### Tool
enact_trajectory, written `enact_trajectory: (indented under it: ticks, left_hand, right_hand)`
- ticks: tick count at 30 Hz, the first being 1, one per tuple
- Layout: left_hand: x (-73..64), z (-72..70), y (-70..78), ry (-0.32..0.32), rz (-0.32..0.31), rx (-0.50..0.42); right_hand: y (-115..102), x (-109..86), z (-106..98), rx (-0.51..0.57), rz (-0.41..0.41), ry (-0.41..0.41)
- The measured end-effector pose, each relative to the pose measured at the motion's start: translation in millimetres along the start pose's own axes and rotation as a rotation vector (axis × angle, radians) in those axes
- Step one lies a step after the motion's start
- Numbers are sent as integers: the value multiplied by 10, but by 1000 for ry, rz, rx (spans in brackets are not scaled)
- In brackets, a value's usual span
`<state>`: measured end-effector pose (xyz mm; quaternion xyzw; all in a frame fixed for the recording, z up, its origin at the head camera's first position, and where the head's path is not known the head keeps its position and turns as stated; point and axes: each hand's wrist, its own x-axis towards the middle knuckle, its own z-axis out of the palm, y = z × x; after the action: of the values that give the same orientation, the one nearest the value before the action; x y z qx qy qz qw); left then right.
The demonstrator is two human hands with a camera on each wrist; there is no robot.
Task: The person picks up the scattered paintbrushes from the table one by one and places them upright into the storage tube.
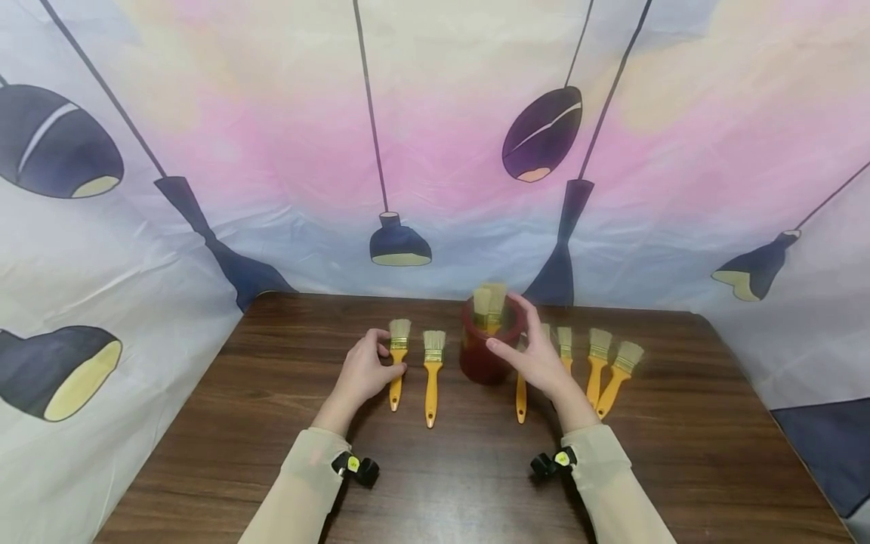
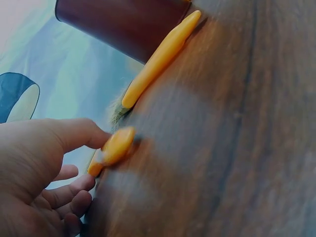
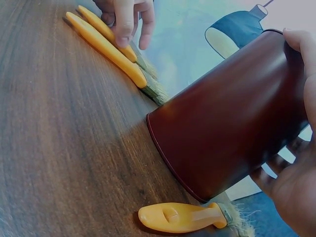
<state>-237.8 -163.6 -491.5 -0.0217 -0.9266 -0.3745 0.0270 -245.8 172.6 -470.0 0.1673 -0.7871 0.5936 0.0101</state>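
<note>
My left hand [image 1: 363, 370] pinches a yellow-handled paintbrush [image 1: 396, 385] lying on the table, thumb on one side and fingers on the other. Close up in the left wrist view, that brush's handle [image 2: 118, 146] is slightly blurred. Just right of it lies a second paintbrush [image 1: 431, 385], bristles pointing to the back. A dark red cylindrical pot [image 1: 481, 363] stands upright with paintbrushes [image 1: 492, 302] in it, bristles up. Around the pot's right side my right hand [image 1: 540, 363] curls and holds it; the wall [image 3: 227, 118] fills much of the right wrist view.
Right of the pot lie several more paintbrushes, among them one by my right wrist [image 1: 521, 397] and two crossing at their handles, the outer brush [image 1: 620, 374] tilted. The brown wooden table [image 1: 272, 453] ends at a painted cloth backdrop [image 1: 306, 151].
</note>
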Motion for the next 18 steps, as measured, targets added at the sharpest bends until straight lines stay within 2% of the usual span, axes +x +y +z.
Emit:
enact_trajectory:
  ticks: [7,14,18]
  left_hand:
    - [10,-47,-40,-13,-11,-6]
    - [31,-88,-118,28,9,31]
    - [38,-92,-135,31,7,49]
  right_hand:
    - [8,7,3,0,1,3]
    - [6,8,4,7,0,0]
    - [5,10,1,0,0,-2]
